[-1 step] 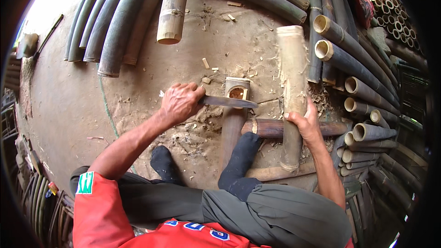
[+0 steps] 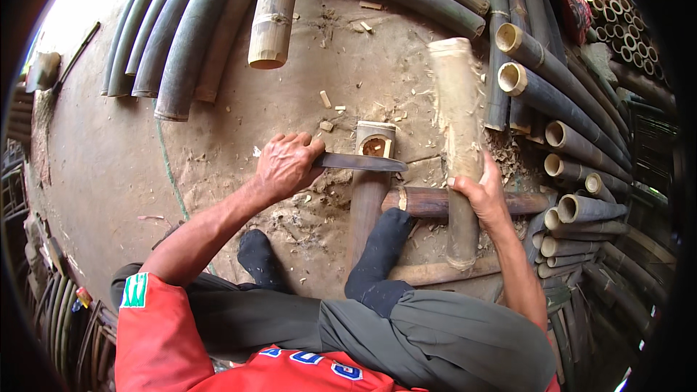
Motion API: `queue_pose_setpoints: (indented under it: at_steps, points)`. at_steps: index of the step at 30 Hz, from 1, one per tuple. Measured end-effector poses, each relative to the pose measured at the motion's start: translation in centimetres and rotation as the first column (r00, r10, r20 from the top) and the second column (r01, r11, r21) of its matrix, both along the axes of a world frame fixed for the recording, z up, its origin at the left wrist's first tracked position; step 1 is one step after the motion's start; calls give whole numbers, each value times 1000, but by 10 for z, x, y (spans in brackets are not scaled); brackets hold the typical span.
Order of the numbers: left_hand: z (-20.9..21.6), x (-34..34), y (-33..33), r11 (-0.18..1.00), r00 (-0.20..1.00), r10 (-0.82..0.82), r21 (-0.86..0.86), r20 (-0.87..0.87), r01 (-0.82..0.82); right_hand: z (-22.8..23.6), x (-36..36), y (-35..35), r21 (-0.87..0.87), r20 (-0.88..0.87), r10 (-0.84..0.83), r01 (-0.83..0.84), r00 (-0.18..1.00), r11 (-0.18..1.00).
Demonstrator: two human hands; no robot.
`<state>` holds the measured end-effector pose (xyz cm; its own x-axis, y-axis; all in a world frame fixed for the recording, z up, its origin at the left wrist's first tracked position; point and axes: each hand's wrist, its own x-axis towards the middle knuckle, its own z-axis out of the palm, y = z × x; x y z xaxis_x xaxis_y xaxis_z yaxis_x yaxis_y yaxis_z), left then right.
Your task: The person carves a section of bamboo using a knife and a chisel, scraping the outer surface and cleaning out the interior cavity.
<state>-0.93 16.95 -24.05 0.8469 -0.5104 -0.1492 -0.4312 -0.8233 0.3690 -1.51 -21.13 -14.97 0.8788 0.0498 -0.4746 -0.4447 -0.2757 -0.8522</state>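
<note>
one wide fisheye, the left of two worn side by side on the person's head, looks steeply down and a little forward. shirt (image 2: 163,334) and trousers (image 2: 465,341) sit closest, along the lower edge; the left hand (image 2: 287,163) and right hand (image 2: 479,189) show midway out, either side of centre, above the ground (image 2: 210,152). poles (image 2: 192,36) line the top and right, bending near the dark rim. the view is upright, its left the person's left.
</note>
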Motion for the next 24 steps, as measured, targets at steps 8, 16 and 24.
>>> queue_pose_setpoints:
  at_steps: [8,16,24]
  points:
    - [5,-8,4,993,973,27,116,-228,-1,27,25,36,-378,-90,601,-585,794,717]
    - [-1,2,-2,978,945,11,199,-326,57,-2,47,18,-815,-30,999,-579,17,-15]
    - [-3,-2,-1,980,958,30,195,-286,27,-1,33,19,-843,94,982,-537,-165,-10]
